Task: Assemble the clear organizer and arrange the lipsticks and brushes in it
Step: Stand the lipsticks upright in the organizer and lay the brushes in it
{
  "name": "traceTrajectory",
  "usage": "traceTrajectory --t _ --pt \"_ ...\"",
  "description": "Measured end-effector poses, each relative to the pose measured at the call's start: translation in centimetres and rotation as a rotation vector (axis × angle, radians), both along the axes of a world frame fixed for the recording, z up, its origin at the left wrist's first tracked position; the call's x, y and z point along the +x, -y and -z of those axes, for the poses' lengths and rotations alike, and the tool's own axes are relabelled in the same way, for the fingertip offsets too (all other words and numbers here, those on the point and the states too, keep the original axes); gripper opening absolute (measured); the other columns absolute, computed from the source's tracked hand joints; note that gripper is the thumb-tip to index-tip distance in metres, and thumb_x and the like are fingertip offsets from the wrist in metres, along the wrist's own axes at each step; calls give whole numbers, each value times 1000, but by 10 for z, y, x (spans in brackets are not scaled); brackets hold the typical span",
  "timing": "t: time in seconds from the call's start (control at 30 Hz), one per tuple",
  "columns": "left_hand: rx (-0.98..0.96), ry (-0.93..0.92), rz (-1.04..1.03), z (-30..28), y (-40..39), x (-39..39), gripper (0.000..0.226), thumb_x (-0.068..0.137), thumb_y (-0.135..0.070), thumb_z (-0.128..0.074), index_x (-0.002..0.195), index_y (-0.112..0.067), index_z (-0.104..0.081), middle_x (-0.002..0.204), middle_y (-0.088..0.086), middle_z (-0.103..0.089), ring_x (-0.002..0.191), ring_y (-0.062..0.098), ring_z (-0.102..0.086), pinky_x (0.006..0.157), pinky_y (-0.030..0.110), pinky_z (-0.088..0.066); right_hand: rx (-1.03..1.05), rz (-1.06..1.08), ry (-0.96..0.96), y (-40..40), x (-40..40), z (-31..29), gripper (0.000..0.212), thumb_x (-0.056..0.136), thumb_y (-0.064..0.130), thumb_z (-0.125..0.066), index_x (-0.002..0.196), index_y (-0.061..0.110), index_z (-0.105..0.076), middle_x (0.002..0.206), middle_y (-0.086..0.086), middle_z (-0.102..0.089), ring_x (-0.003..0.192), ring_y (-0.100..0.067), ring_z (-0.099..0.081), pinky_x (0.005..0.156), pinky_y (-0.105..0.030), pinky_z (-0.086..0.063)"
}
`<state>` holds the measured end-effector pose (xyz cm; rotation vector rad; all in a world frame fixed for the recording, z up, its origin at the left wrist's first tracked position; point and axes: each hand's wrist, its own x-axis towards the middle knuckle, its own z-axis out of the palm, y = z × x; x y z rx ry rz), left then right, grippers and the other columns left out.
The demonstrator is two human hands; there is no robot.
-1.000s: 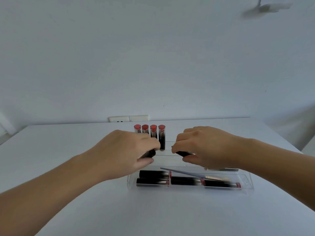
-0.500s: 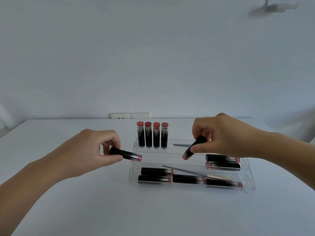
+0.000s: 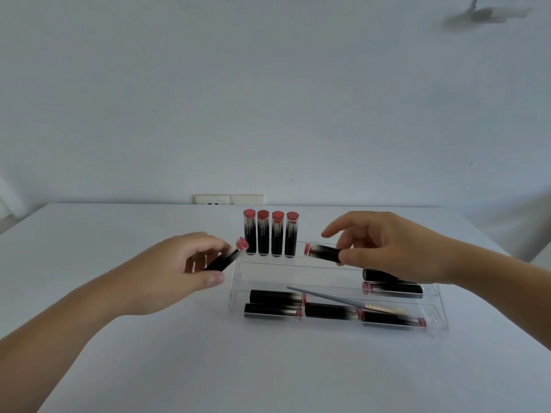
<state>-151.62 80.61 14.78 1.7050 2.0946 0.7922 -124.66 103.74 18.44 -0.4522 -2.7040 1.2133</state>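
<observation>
Partly hidden behind the right hand (image 3: pixel 396 248): the far-right stretch of the clear organizer (image 3: pixel 441 318) and the dark end of the top lying lipstick on the middle tier. Hard to make out: the organizer's own walls, transparent against the white worktop (image 3: pixel 268 368); the small print on the tubes. Cut off by the frame: both forearms.

Counted: four upright lipsticks (image 3: pixel 270 234) in a row at the far left of the back tier, red caps up. Two lying lipsticks (image 3: pixel 393 286) at the right of the middle tier. Four lying lipsticks (image 3: pixel 331 310) along the near tier, with one brush (image 3: pixel 337 299) laid slantwise across them, pale bristles toward the right. Two more lipsticks in the hands.

Left hand (image 3: pixel 179 272), left of the organizer, fingers curled, pinched a left-held lipstick (image 3: pixel 228 257), tilted with its red cap up and toward the upright row. Right hand, over the back tier, pinched a right-held lipstick (image 3: pixel 323 252) between thumb and fingers, lying level with its red end pointing left, forefinger stretched out above it.

Against the far wall, a white socket plate (image 3: pixel 229 199); top right, a blurred ceiling fan (image 3: pixel 486 14).
</observation>
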Motion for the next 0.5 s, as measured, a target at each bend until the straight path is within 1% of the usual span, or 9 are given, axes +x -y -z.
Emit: traceTrajectory --t 0.03,0.07,0.13,0.17,0.27,0.3,0.33,0.4,0.5 --pt "44 65 2 0 -1 4 25 89 -36 -75 104 -52 -63 95 -19 -64 83 7 -59 79 31 -49 -45 -12 0 1 0 1 33 83 41 -66 114 50 -61 95 8 -74 79 -23 -62 73 -37 -53" --pt "88 142 -9 -1 -2 8 22 84 -42 -74 104 -49 -66 98 -18 -68 87 7 -63 82 34 -51 -82 -25 -3 2 -1 2 40 84 40 -64 122 51 -57 98 5 -74 82 -23 -64 73 -36 -54" --pt "182 272 -40 -3 -4 18 28 72 -49 -71 99 -42 -71 103 -12 -74 90 10 -69 86 34 -55 -141 -52 -22 3 -1 5 51 88 34 -64 133 52 -49 99 0 -74 83 -24 -65 73 -28 -55" --pt "225 302 -48 -3 -5 22 28 70 -48 -72 96 -39 -73 102 -8 -76 89 11 -71 84 32 -56 -163 -67 -32 5 -1 5 56 89 32 -64 137 53 -45 100 -3 -73 84 -27 -66 74 -28 -54" --pt "312 294 -78 0 -10 30 25 67 -44 -78 87 -30 -72 95 -8 -78 83 11 -72 76 30 -56 -179 -125 -58 11 -1 5 63 91 27 -63 141 56 -38 100 -9 -71 83 -28 -71 78 -34 -56" --pt "335 284 -86 1 -12 32 28 65 -45 -79 84 -27 -70 93 -8 -78 80 11 -71 73 33 -54 -172 -142 -71 14 -1 5 61 92 24 -63 140 55 -41 101 -9 -71 83 -27 -72 78 -33 -57" --pt "357 276 -91 3 -14 34 31 65 -46 -80 83 -25 -68 91 -8 -78 76 12 -69 70 35 -52 -164 -147 -85 17 -2 6 58 92 21 -64 137 53 -45 100 -8 -72 83 -23 -72 75 -28 -56" --pt "399 238 -95 9 -17 36 38 64 -50 -82 89 -30 -62 83 -7 -77 69 15 -64 65 35 -49 -144 -128 -123 22 -4 8 52 94 16 -65 131 50 -51 95 -6 -73 78 -13 -68 65 -14 -49" --pt "456 117 -144 19 -18 38 60 63 -63 -83 111 -53 -48 75 -12 -73 63 16 -54 58 15 -43 -85 -49 -199 30 -10 11 48 96 15 -64 125 51 -53 89 -2 -74 73 -7 -64 57 -7 -45"
